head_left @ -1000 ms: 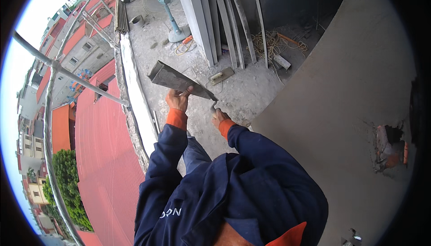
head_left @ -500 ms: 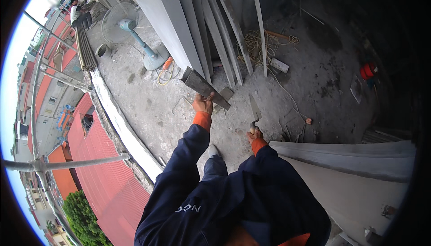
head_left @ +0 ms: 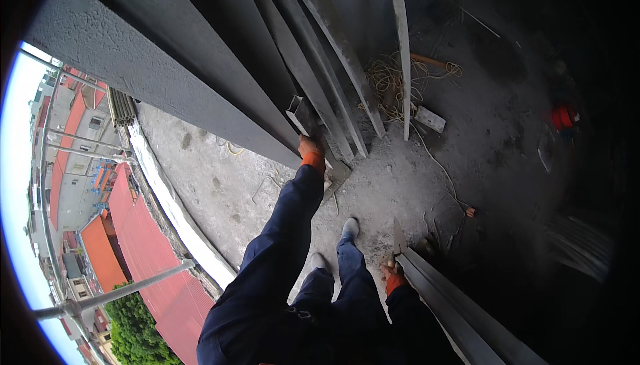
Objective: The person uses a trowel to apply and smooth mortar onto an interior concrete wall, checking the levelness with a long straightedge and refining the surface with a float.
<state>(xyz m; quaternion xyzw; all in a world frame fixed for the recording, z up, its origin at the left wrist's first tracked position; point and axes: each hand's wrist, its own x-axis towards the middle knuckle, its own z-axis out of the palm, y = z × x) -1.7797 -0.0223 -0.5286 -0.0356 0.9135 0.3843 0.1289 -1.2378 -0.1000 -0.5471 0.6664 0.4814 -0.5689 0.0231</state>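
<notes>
Now the left hand (head_left: 309, 146) is up at arm's length, fingers wrapped shut around the handle of a plastering hawk (head_left: 313, 132), a flat grey board that tilts steeply, its lower corner hanging down past the orange cuff (head_left: 313, 160). The hawk sits right against the foot of the leaning grey boards (head_left: 313, 65), which fan upward across the top of the view. Down low, the right hand (head_left: 390, 273) is closed on a trowel (head_left: 399, 240), its thin blade pointing up from the fist; how tightly the fingers close I cannot tell, the hand is small and partly tucked behind the grey edge (head_left: 453, 312) just beside it. Between the two hands stand the person's own legs in dark blue, light shoes (head_left: 349, 229) planted on the rough concrete floor (head_left: 220, 185). Farther out, a tangle of yellowish rope (head_left: 387, 75) lies by the boards, a small block (head_left: 429, 119) near it, and beyond the slab edge red roofs (head_left: 160, 298) well below.
</notes>
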